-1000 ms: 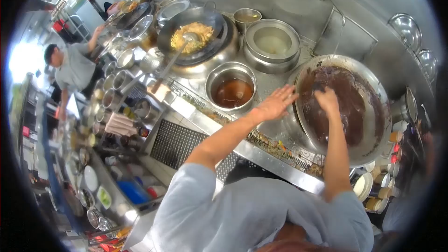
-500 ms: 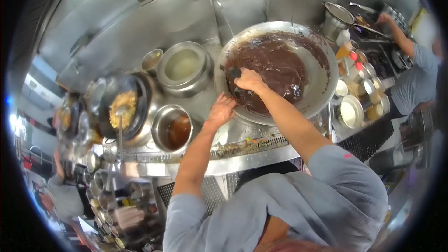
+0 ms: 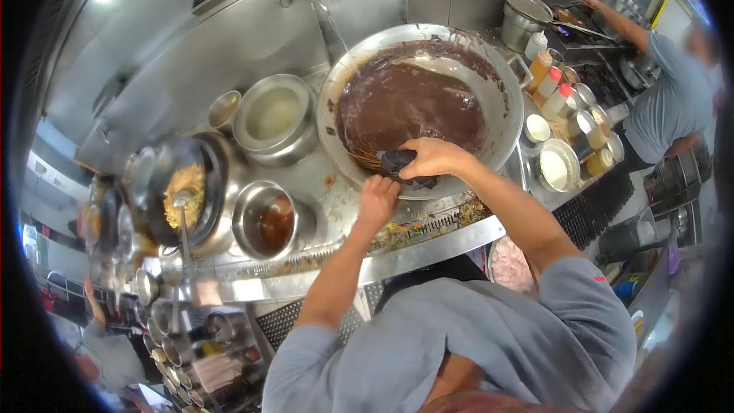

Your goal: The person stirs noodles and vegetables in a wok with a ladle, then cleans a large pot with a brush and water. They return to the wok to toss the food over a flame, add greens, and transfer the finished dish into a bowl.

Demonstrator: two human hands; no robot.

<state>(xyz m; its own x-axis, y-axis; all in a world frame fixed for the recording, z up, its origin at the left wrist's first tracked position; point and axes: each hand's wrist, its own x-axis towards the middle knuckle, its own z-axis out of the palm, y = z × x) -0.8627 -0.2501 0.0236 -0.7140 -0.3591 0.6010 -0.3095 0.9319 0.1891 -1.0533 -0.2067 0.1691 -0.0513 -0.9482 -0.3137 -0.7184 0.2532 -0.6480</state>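
Note:
A large metal bowl (image 3: 514,111) holds a thick dark-brown sauce (image 3: 413,103) that is also smeared up its walls. In my right hand (image 3: 440,158) is a whisk (image 3: 397,159) with a black handle, closed in the fingers at the near side of the bowl. Some of its wires show to the left of the handle; the rest is down in the sauce. My left hand (image 3: 378,203) lies just left of the right one, its fingers bent over the near rim and gripping it.
To the left stand a pot of pale liquid (image 3: 275,111), a pot of brown liquid (image 3: 275,226) and a wok with food and a ladle (image 3: 183,218). Squeeze bottles (image 3: 556,99) and a white-filled container (image 3: 558,166) stand right. A co-worker (image 3: 669,99) works at the far right.
My right hand has drawn the whisk from the bowl's left side to its near edge. The left hand stays at the rim. The camera view has shifted a little.

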